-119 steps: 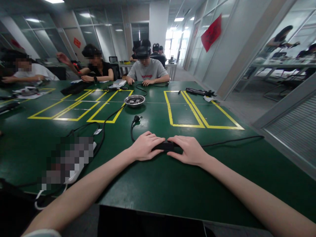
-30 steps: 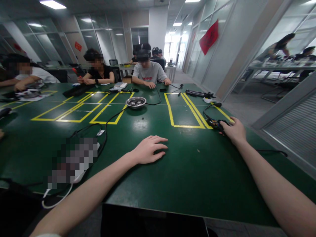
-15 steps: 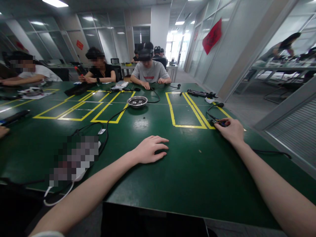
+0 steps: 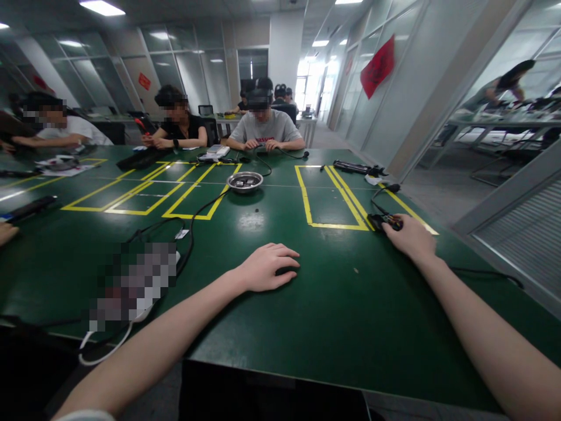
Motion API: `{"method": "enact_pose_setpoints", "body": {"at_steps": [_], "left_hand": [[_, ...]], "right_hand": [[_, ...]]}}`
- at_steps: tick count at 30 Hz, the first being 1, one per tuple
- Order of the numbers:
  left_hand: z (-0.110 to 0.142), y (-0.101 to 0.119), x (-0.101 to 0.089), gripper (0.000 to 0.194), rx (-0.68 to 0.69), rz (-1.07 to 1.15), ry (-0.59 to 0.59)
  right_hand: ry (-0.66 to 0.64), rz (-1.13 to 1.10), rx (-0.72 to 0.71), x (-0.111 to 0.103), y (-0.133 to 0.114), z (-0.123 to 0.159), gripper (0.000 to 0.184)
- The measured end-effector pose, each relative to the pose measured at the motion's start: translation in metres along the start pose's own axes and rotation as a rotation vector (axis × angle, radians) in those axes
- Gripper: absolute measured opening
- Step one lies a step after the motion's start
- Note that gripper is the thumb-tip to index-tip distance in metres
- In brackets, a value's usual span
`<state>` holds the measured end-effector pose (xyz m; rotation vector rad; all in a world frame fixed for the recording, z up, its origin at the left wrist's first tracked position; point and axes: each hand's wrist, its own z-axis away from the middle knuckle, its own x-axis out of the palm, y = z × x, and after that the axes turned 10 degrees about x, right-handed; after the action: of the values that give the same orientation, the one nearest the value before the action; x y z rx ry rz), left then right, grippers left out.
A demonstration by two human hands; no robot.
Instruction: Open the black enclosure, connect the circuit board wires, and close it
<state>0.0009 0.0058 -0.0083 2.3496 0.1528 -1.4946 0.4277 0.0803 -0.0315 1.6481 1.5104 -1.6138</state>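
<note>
My left hand (image 4: 270,268) lies palm down on the green table (image 4: 315,321), fingers stretched out and slightly apart, holding nothing. Over at the right side, my right hand (image 4: 412,237) has its thumb and fingers round a small black device with coloured wires (image 4: 390,222). The exact kind of this device cannot be made out, and my fingers hide part of it. A black cable (image 4: 376,202) runs from it to a dark rounded end piece (image 4: 392,188) just beyond.
A steel bowl (image 4: 245,182) with small metal parts stands mid-table. Left of my arm lie a blurred power strip (image 4: 149,295) and black cables. Yellow tape (image 4: 337,225) marks rectangles. A black folded tool (image 4: 357,168) rests at the far right. Co-workers (image 4: 265,126) sit opposite.
More of the black device shows left of my right thumb. My left hand stays put. The co-worker opposite has drawn both hands together, with the cable there shifted.
</note>
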Motion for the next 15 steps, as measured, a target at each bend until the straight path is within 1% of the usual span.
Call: {"method": "enact_pose_setpoints", "body": {"at_steps": [2, 3, 8, 10, 13, 15], "left_hand": [[0.0, 0.0, 0.0, 0.021, -0.005, 0.002, -0.004], [0.0, 0.0, 0.0, 0.021, -0.007, 0.002, -0.005], [0.0, -0.002, 0.002, 0.021, -0.003, -0.002, -0.01], [0.0, -0.002, 0.003, 0.022, -0.001, -0.004, -0.007], [0.0, -0.002, 0.002, 0.022, 0.006, -0.01, 0.003], [-0.001, 0.0, 0.001, 0.022, 0.007, -0.017, 0.029]], "right_hand": [[0.005, 0.055, 0.049, -0.001, -0.01, 0.007, 0.047], [0.002, 0.066, 0.044, -0.001, -0.015, 0.01, 0.046], [-0.025, 0.023, -0.114, 0.001, -0.034, 0.025, 0.039], [-0.055, -0.006, -0.173, 0.003, -0.043, 0.032, 0.038], [-0.142, -0.09, -0.321, 0.003, -0.059, 0.048, 0.035], [-0.202, -0.175, -0.488, 0.002, -0.073, 0.064, 0.033]]}}
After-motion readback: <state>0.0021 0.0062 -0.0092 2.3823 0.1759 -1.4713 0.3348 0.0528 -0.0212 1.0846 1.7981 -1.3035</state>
